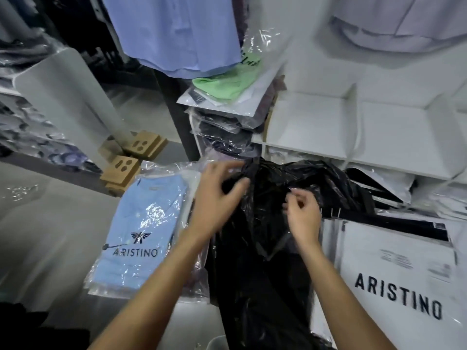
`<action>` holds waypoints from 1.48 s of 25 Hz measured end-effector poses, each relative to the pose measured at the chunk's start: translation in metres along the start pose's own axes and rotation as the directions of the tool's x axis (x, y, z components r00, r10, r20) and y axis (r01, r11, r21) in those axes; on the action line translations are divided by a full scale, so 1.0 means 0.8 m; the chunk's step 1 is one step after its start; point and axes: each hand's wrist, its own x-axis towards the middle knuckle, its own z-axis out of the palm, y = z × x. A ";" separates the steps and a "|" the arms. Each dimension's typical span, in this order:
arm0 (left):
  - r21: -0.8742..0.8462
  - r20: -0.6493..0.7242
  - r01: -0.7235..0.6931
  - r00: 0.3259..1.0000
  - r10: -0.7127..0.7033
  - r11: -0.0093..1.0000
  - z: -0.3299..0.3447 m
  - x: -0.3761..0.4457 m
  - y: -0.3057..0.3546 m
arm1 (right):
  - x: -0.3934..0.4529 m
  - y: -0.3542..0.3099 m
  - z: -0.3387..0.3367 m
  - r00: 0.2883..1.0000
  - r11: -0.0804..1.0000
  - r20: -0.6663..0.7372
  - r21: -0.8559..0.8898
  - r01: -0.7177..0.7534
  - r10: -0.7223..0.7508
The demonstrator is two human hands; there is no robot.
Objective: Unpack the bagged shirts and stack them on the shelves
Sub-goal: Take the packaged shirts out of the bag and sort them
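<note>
Your left hand has its fingers half curled on the top edge of the black shirt, which is still in its clear bag and lies between the two hands, just below the shelves. Your right hand pinches the thin plastic with closed fingers.

The bag is light, soft and slippery, so I think it will slide and wrinkle; hold it at the open end and pull the film away from the folded cloth. The shirt is limp, so support it flat under the fold.

The blue shirt lies bagged beside your left hand. The white bag lies at the right; I cannot tell its content. The upper shelf compartments look empty, and the lower ones hold bagged items.
</note>
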 end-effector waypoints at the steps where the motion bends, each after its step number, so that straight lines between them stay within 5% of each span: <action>1: -0.016 0.058 -0.042 0.997 0.043 0.999 0.030 -0.005 0.008 | 0.009 0.031 -0.009 0.992 0.989 0.016 -0.075 -0.124 0.125; 5: -0.120 0.285 0.147 0.952 -0.108 0.982 0.112 -0.025 0.012 | 0.019 0.099 -0.015 0.907 0.905 0.042 -0.105 -0.413 0.419; 7: -0.155 0.353 0.297 0.908 -0.228 0.942 0.131 -0.033 0.008 | 0.026 0.092 -0.014 0.887 0.886 0.008 -0.058 -0.460 0.461; 14: -0.100 0.438 0.600 0.743 -0.506 0.794 0.157 -0.040 -0.017 | 0.035 0.081 -0.008 0.845 0.862 0.261 0.081 -0.500 0.466; 20: -0.003 0.496 0.585 0.705 -0.507 0.811 0.166 -0.038 -0.034 | 0.018 0.045 -0.076 0.993 0.988 0.053 0.099 -0.114 0.109; 23: -0.020 0.530 0.584 0.694 -0.487 0.811 0.181 -0.032 -0.022 | 0.015 0.023 -0.142 0.992 0.991 0.124 0.131 -0.011 -0.006; 26: -0.113 0.537 0.626 0.692 -0.483 0.772 0.201 -0.029 -0.006 | 0.003 0.013 -0.201 0.981 0.981 0.191 0.193 0.000 -0.037; 31: -0.345 0.638 0.749 0.630 -0.443 0.566 0.228 -0.033 0.016 | -0.016 0.007 -0.266 0.995 0.938 0.102 0.345 -0.022 -0.014; 37: -0.526 0.651 0.643 0.726 -0.222 0.557 0.209 -0.017 0.048 | -0.020 0.022 -0.300 0.999 0.887 0.034 0.461 -0.038 0.025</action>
